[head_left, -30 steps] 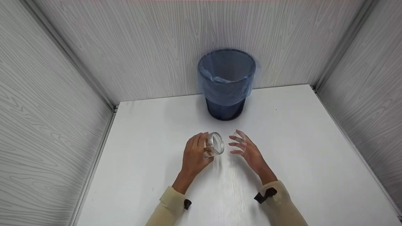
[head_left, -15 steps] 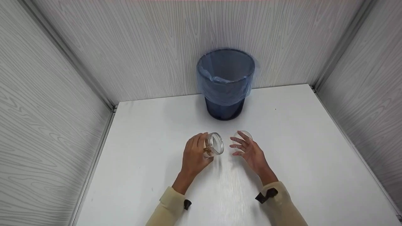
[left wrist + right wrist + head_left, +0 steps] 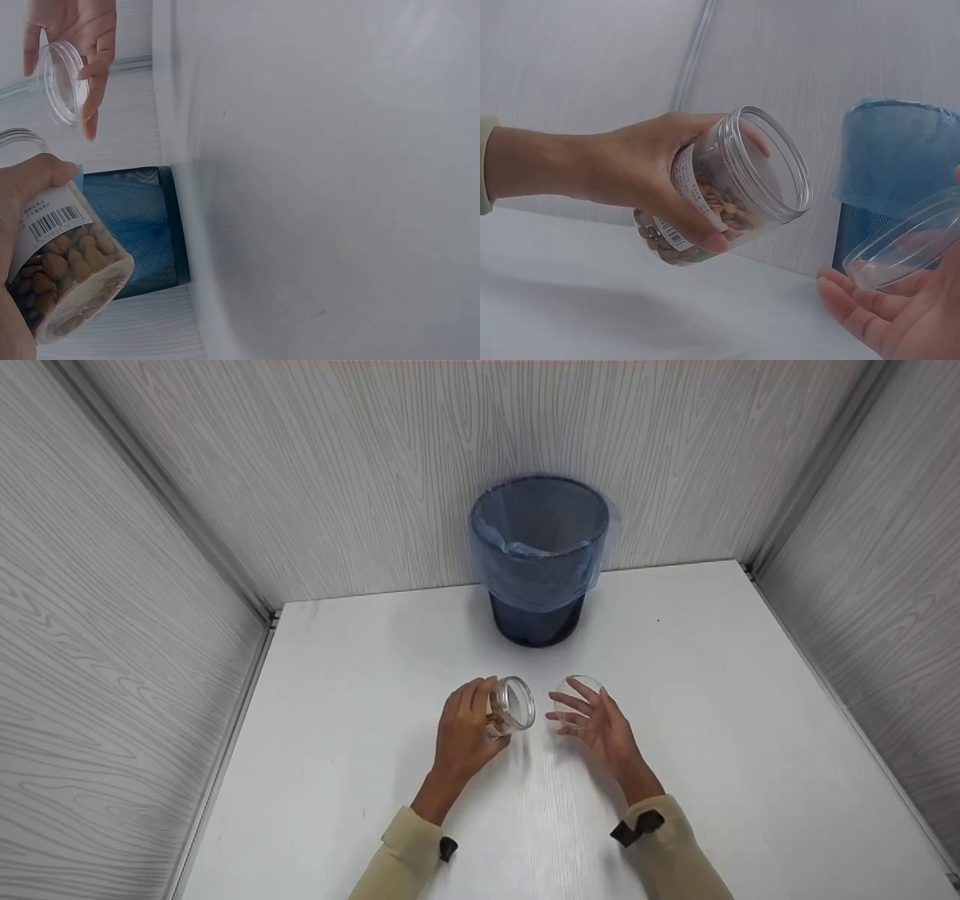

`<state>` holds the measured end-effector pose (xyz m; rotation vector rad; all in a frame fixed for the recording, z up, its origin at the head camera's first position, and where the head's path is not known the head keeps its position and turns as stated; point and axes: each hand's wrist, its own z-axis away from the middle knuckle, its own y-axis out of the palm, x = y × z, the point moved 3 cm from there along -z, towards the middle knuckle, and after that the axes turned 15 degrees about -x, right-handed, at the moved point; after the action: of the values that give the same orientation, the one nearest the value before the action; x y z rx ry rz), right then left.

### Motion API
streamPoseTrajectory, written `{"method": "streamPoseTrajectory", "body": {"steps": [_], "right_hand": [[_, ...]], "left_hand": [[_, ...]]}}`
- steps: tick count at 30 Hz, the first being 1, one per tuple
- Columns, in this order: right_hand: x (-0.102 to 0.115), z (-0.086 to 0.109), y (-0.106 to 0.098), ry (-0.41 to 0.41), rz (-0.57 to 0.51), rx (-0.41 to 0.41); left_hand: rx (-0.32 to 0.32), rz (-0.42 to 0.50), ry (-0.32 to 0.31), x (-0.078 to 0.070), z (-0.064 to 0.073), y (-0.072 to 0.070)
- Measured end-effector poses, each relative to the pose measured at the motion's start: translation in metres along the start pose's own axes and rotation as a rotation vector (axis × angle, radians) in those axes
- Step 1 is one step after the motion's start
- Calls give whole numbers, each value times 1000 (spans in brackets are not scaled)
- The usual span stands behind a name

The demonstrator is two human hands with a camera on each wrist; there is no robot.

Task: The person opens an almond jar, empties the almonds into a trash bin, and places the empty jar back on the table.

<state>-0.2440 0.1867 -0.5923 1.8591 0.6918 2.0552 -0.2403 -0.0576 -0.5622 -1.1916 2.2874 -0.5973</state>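
Observation:
My left hand (image 3: 459, 735) grips a clear plastic jar (image 3: 750, 169) around its body. The jar is tilted on its side, its uncovered mouth facing right toward the other hand. Brown almonds (image 3: 56, 270) lie inside, and a white label with a barcode (image 3: 54, 222) wraps the jar. A short gap away, my right hand (image 3: 613, 739) holds a round clear lid (image 3: 61, 84) by its edge, between thumb and fingers, with the other fingers spread behind it. Both hands are above the white table (image 3: 360, 750); the palm side of the left hand is hidden in the head view.
A dark blue mesh waste bin (image 3: 534, 619) with a blue plastic liner (image 3: 536, 581) stands behind the hands, close to the back wall (image 3: 337, 472). Grey wood-patterned panels enclose the table at the back and both sides.
The lid in my right hand has turned, its face now more toward the head camera, and the right fingers have shifted slightly. The left hand and jar stay where they were.

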Motion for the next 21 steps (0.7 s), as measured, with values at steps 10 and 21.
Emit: {"method": "streamPoseTrajectory", "body": {"steps": [10, 21], "right_hand": [[-4, 1, -2, 57, -76, -20], [-4, 1, -7, 66, -69, -92]], "left_hand": [[3, -1, 0, 0, 0, 0], [-12, 6, 0, -1, -1, -1]]}}
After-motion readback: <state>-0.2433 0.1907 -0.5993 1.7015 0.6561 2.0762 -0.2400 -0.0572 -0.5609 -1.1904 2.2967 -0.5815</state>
